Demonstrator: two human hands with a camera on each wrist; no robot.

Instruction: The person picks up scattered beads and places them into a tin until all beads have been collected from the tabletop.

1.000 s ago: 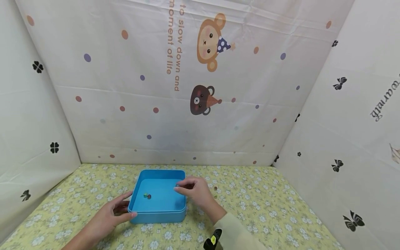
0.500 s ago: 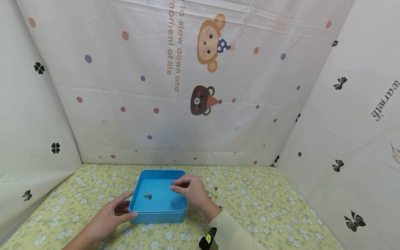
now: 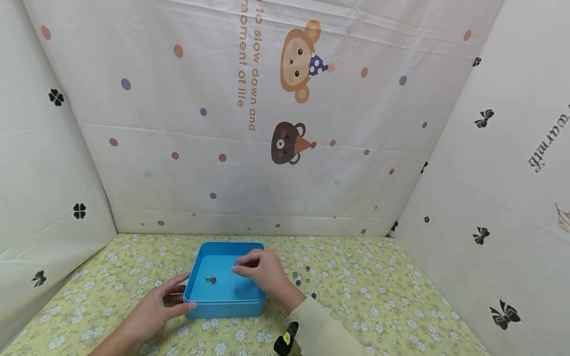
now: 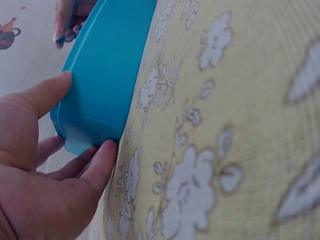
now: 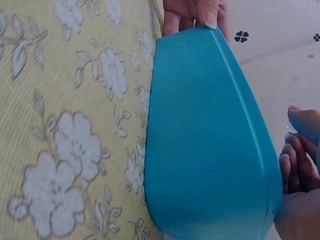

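Observation:
A square blue box (image 3: 229, 309) without a lid stands on the flowered cloth. My left hand (image 3: 153, 309) grips its near left corner, thumb on the rim; in the left wrist view the other fingers (image 4: 102, 162) lie against the outer wall. Over the inside of the box, my right hand (image 3: 267, 272) pinches a small bluish marble (image 3: 236, 264) between thumb and forefinger, mostly covered by the fingertips. A green marble (image 3: 208, 278) and a reddish-brown marble (image 3: 213, 280) lie together on the box floor, towards the left.
Right of the box, several loose marbles lie on the cloth, among them a green one (image 3: 295, 274), a brown one (image 3: 308, 268) and a dark blue one (image 3: 313, 295). Printed white sheets (image 3: 249, 198) wall in the table at the back and sides.
My right hand has moved left, further over the box, with the marble pinched. More loose marbles show beside the right forearm. My left hand and the box have stayed put.

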